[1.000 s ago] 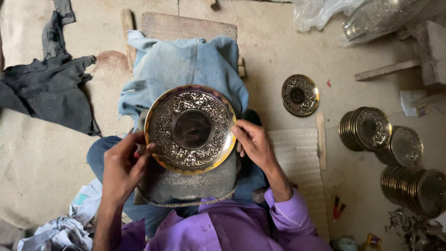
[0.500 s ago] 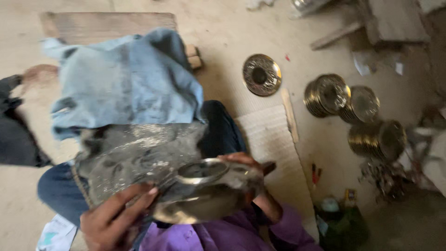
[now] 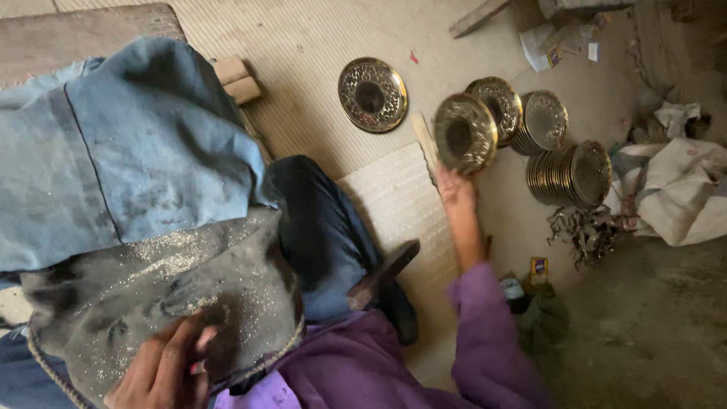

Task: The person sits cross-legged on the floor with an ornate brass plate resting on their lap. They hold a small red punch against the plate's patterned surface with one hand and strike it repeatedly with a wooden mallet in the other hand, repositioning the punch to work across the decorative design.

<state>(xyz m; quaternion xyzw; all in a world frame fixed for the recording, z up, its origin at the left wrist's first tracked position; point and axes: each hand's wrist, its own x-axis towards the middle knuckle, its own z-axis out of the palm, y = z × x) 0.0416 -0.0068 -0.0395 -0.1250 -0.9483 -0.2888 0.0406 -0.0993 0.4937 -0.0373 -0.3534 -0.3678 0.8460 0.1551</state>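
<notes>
Right hand: the right hand (image 3: 457,185) is stretched out to the right, fingers closed on the lower rim of an embossed brass plate (image 3: 465,133), held tilted above the floor.
Left hand: the left hand (image 3: 165,367) rests near, loosely curled on a grey glittery cloth (image 3: 163,291) over the lap, holding nothing that I can see.
Plate's place: just beside the leaning stacks of plates (image 3: 564,159), not yet among them.
Done: one single plate (image 3: 372,95) lies flat on the mat (image 3: 303,83), far left of the stacks.
Left: the held plate looks still to be set down.
</notes>
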